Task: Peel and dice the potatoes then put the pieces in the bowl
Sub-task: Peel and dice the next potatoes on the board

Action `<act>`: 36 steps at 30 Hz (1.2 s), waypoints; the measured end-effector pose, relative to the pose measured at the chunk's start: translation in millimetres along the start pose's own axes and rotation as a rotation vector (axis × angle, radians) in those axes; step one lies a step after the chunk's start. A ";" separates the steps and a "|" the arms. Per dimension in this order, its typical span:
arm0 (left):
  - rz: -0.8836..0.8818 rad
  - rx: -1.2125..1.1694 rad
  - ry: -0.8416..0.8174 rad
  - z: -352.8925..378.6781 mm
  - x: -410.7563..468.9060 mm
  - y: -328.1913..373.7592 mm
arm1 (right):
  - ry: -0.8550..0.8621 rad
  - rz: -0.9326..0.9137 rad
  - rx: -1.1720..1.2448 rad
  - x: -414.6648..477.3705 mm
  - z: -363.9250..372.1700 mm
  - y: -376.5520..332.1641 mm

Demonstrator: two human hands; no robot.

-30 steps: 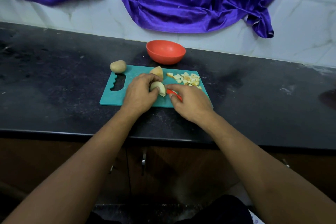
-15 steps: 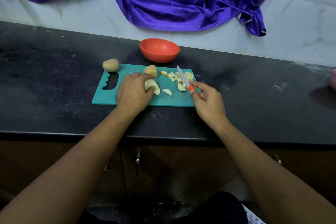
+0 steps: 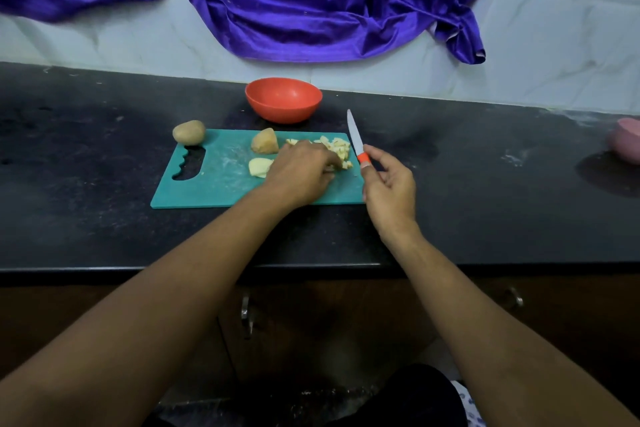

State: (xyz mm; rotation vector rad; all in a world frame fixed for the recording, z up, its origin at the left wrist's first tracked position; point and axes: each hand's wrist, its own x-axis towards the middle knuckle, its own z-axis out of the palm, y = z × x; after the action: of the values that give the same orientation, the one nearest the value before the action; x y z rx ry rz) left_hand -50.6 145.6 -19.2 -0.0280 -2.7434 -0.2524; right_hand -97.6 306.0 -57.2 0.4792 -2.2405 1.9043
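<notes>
Counter (image 3: 104, 218) | board (image 3: 214, 180) nr front edge | R grip (image 3: 389, 191): knife (image 3: 356, 140), beside board

Open counter (image 3: 86, 184) left of board (image 3: 221, 180), knife (image 3: 356, 139) (raised) near bowl (image 3: 283, 113)

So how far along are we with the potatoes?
Done: a pile of diced pieces sits on the cutting board. In hand: the left hand is on that pile and the right hand holds the knife, blade pointing away; slices and a potato chunk wait uncut. Left: the whole potato looks unpeeled, and nothing shows in the orange bowl.
</notes>
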 end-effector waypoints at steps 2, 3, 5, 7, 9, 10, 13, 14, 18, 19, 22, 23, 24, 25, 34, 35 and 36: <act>0.000 0.014 0.014 1.1 0.0 -2.7 | -0.026 0.000 0.003 0.5 0.5 1.9; 0.003 0.007 0.041 1.3 -2.4 -5.5 | -0.036 0.002 0.007 1.0 0.7 2.4; 0.004 -0.033 0.086 1.2 -9.7 -11.4 | -0.042 0.004 -0.003 1.9 -0.1 3.5; -0.011 -0.091 0.119 -0.2 -20.5 -17.2 | -0.044 0.000 -0.015 2.0 0.3 3.4; -0.029 -0.163 0.141 -1.4 -31.6 -22.7 | -0.049 -0.001 -0.014 1.9 0.7 2.0; -0.031 -0.194 0.144 -1.8 -36.7 -25.2 | -0.051 -0.001 -0.016 1.4 0.4 0.9; -0.019 -0.207 0.142 -4.0 -45.8 -32.1 | -0.052 -0.009 -0.023 -0.9 -0.6 -1.3; -0.029 -0.196 0.142 -5.8 -46.7 -34.9 | -0.052 -0.012 -0.024 -1.7 -0.9 -1.6; -0.096 -0.165 0.141 -10.9 -46.8 -43.4 | -0.059 -0.013 -0.041 -1.9 0.7 0.2; -0.113 -0.171 0.148 -11.1 -46.3 -43.6 | -0.059 -0.010 -0.050 -1.8 0.8 0.3; -0.130 -0.322 0.237 -11.5 -45.0 -36.0 | -0.061 -0.009 -0.055 -3.1 -0.6 -3.3; -0.126 -0.399 0.263 -11.0 -44.4 -31.9 | -0.059 -0.006 -0.060 -3.2 -0.4 -4.0; -0.120 -0.456 0.268 -10.1 -44.3 -27.3 | -0.059 -0.006 -0.069 -3.8 -0.2 -5.2; -0.118 -0.471 0.252 -8.0 -44.2 -23.8 | -0.058 -0.011 -0.082 -4.2 0.4 -5.9; -0.217 -0.134 0.226 -1.1 -49.2 -35.1 | -0.132 -0.065 -0.327 -12.9 1.2 -15.3; -0.207 -0.137 0.216 -1.3 -50.0 -35.3 | -0.149 -0.080 -0.359 -14.5 1.6 -16.9; -0.196 -0.160 0.206 -2.4 -50.9 -35.6 | -0.164 -0.097 -0.379 -15.7 2.3 -18.4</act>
State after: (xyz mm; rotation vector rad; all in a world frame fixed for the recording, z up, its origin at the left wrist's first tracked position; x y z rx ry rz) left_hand -4.5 110.9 -42.3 0.2122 -2.5162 -0.4996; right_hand -76.3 303.4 -45.7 0.6862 -2.5480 1.3911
